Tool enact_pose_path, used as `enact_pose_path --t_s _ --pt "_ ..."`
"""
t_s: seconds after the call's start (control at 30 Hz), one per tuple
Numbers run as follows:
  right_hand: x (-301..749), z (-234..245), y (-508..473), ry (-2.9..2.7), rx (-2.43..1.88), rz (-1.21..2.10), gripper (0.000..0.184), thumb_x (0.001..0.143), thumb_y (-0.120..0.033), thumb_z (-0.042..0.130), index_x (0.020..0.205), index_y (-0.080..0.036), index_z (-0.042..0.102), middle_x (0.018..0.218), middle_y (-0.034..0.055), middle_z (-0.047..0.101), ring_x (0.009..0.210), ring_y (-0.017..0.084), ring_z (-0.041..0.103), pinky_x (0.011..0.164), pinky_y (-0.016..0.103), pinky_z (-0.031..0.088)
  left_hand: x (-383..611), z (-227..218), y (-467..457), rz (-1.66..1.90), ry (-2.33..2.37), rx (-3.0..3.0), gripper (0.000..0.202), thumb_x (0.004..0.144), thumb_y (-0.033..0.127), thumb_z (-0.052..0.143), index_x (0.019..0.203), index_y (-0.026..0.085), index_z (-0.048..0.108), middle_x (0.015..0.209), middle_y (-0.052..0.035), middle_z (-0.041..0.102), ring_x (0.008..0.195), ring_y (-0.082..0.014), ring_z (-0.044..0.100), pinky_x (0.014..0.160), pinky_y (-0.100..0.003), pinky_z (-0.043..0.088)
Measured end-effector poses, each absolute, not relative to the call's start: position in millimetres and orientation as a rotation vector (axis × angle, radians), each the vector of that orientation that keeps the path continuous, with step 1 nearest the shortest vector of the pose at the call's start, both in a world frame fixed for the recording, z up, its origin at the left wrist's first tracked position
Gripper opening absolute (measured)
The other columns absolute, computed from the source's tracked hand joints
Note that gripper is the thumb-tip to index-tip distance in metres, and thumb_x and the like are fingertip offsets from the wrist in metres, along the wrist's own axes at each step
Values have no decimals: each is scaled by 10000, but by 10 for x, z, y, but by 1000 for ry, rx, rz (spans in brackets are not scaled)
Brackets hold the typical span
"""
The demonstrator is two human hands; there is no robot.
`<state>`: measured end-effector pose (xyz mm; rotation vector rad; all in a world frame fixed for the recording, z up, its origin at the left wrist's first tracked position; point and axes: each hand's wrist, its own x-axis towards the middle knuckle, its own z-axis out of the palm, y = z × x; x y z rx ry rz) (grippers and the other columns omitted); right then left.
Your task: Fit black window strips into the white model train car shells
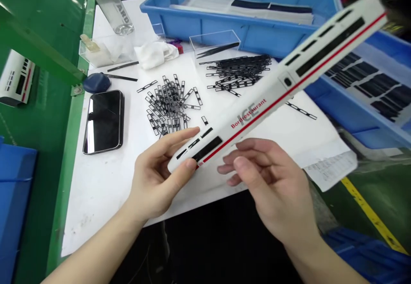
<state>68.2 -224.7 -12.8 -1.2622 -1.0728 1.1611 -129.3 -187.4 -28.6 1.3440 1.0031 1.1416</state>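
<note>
Model train car (276, 91) held up in the left hand (157, 174)

The left hand grips the car's near end between thumb and curled fingers, a narrow hold. The car slants up and away across the view, above the white surface (96, 207), its far end blurred at the top right. It is white, with black windows, a red stripe and red lettering. The right hand (269, 185) is open, its fingers loosely spread just below the car's middle; whether they touch it cannot be told. Beyond the hands lie two heaps of black plastic strips (168, 108), with a phone (103, 122) to the left. A clear plastic box (213, 44) holds tweezers (218, 49), and a white cloth (156, 55) sits near it. A blue tray (224, 14) stands at the surface's far edge.
</note>
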Motion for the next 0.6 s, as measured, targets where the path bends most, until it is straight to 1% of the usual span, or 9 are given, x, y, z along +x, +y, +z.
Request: enact_pose_path --t_s 0.07,0.13,0.2,0.3,0.4,0.47,0.53,0.6 --pt "560 -103 -2233 -998 -1139 1289 264 945 -267 815 1185 -266 705 1059 5 825 959 149 809 839 214 675 -1292 -291 -1896 1199 958 1343 404 943 240 799 1340 305 754 1282 -66 813 1125 -284 791 964 -377 654" --pt "446 -77 -2195 -936 -1041 1333 274 924 -197 825 1169 -264 720 1098 6 821 1016 159 803 911 236 670 -1280 -287 -1911 1220 906 1370 466 936 210 802 1385 310 731 1237 -66 830 1073 -275 809 909 -344 671" --pt "370 -65 -2153 -900 -992 1344 239 923 -153 814 1119 -260 730 1062 -3 823 990 154 807 901 226 670 -1266 -282 -1916 1231 885 1393 512 923 175 807 1405 323 720 1229 -52 834 1085 -253 808 915 -297 667" --pt "356 -72 -2104 -911 -976 1372 236 928 -145 807 1115 -264 727 1004 -17 821 960 150 811 885 215 672 -1259 -289 -1913 1266 910 1415 519 882 120 829 1354 323 756 1272 -29 819 1133 -213 793 983 -235 629" --pt "429 -93 -2063 -983 -964 1406 223 936 -141 795 1109 -261 723 1007 -17 817 961 154 811 897 226 672 -1272 -310 -1914 1257 906 1415 525 838 108 866 1323 292 777 1257 -37 824 1076 -203 807 935 -208 637" --pt "486 -109 -2036 -1037 -957 1431 187 948 -147 781 1088 -255 721 1067 -5 817 1006 165 805 900 236 673 -1278 -321 -1920 1202 871 1377 516 852 116 865 1328 293 773 1238 -35 831 1064 -219 810 929 -251 656" --pt "528 -124 -2017 -1083 -957 1448 193 948 -150 779 1099 -255 722 1130 4 815 1055 178 797 906 245 673 -1278 -328 -1929 1149 849 1316 494 882 123 848 1332 311 767 1274 -24 818 1127 -245 792 989 -322 655" --pt "547 -134 -2012 -1103 -980 1445 219 951 -161 779 1138 -262 727 1153 7 817 1047 183 800 903 257 678 -1273 -331 -1936 1113 847 1264 479 904 129 831 1341 312 758 1309 -22 804 1179 -265 773 1040 -381 643"
